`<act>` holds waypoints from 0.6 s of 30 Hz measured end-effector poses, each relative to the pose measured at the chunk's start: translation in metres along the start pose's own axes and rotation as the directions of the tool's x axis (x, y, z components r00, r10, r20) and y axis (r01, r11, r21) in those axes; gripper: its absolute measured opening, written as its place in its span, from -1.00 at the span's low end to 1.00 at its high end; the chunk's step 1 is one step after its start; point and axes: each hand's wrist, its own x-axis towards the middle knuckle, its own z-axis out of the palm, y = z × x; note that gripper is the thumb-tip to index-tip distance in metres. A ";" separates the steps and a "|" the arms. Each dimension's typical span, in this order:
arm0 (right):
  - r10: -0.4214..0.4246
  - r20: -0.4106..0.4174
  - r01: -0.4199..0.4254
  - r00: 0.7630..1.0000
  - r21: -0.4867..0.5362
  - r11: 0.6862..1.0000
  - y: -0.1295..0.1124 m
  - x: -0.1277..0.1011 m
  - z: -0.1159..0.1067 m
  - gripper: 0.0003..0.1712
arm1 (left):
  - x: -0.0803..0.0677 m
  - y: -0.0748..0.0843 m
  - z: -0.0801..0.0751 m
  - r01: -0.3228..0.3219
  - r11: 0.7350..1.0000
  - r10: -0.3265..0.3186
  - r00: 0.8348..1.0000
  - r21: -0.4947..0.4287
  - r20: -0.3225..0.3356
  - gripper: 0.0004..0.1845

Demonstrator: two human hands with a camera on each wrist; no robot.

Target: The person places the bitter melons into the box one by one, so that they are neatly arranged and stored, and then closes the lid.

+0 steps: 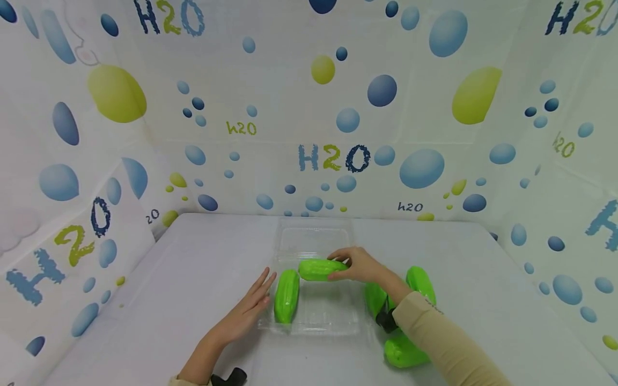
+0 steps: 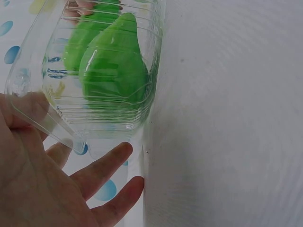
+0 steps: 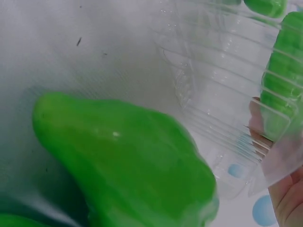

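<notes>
A clear plastic clamshell container (image 1: 333,316) lies open on the table, its lid (image 1: 314,236) folded toward the back. One glossy green, pear-shaped vegetable (image 1: 287,296) sits lengthwise along its left side. My right hand (image 1: 359,265) pinches the right end of another green vegetable (image 1: 316,269), which lies crosswise at the container's back. In the right wrist view that hand (image 3: 286,198) shows partly through the clear wall. My left hand (image 1: 243,316) has its fingers extended at the container's left edge; in the left wrist view the rim overlaps some fingers (image 2: 106,168).
Right of the container, several more green vegetables (image 1: 421,284) lie loose, partly hidden by my right forearm and its black wrist camera (image 1: 386,320). One of them (image 3: 137,156) looms large in the right wrist view. A patterned sheet (image 1: 333,123) hangs behind the white table (image 1: 203,257).
</notes>
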 end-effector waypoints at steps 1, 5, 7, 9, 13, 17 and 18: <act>-0.002 0.003 0.002 1.000 -0.004 1.000 0.000 0.000 0.001 -0.48 | 0.000 0.000 0.000 0.001 1.000 -0.001 1.000 0.001 -0.001 -0.48; -0.009 0.012 0.009 1.000 -0.020 1.000 0.000 0.000 0.003 -0.48 | 0.000 0.000 0.000 0.004 1.000 -0.004 1.000 0.002 0.002 -0.48; -0.019 0.015 0.020 1.000 -0.027 0.999 0.001 0.000 0.004 -0.48 | 0.000 0.000 0.000 0.007 1.000 -0.007 1.000 0.001 0.004 -0.48; -0.025 0.016 0.025 1.000 -0.036 0.999 0.003 0.001 0.005 -0.48 | 0.001 0.001 0.000 0.012 1.000 -0.012 1.000 0.005 0.005 -0.48; -0.019 0.011 0.020 1.000 -0.078 0.997 0.006 0.003 0.007 -0.46 | 0.001 0.001 0.000 0.017 1.000 -0.017 1.000 0.005 0.004 -0.48; -0.002 0.007 0.003 1.000 -0.110 0.994 0.007 0.005 0.011 -0.47 | 0.001 0.001 0.000 0.013 1.000 -0.013 1.000 0.001 0.000 -0.48; 0.001 0.008 0.000 1.000 -0.118 0.993 0.007 0.005 0.012 -0.47 | 0.000 0.001 0.000 0.013 1.000 -0.013 1.000 0.000 0.000 -0.48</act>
